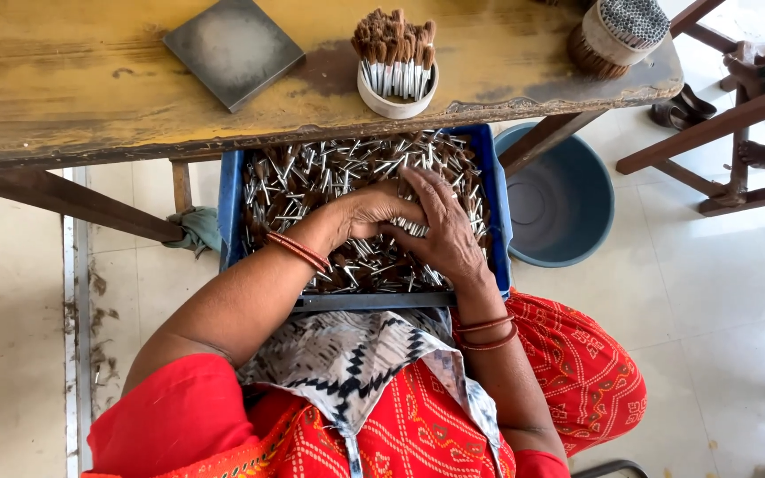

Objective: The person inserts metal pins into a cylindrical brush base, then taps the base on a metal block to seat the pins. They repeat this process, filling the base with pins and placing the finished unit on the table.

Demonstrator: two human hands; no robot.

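Note:
A blue plastic crate (495,190) rests on my lap, heaped with several small brushes (312,173) that have metal ferrules and brown bristles. Both hands lie in the pile. My left hand (372,211) curls over the brushes near the middle, its fingertips hidden under my right hand (440,232), which is spread flat across the heap with fingers pointing away from me. Whether either hand grips brushes is hidden. A small white cup (396,99) packed with upright brushes stands on the worn wooden table (64,97) just beyond the crate.
A dark square slab (232,49) lies on the table. A round bundle of brushes (617,31) sits at the table's right end. A blue-grey bucket (560,199) stands on the tiled floor to the right, beside wooden furniture legs (719,124).

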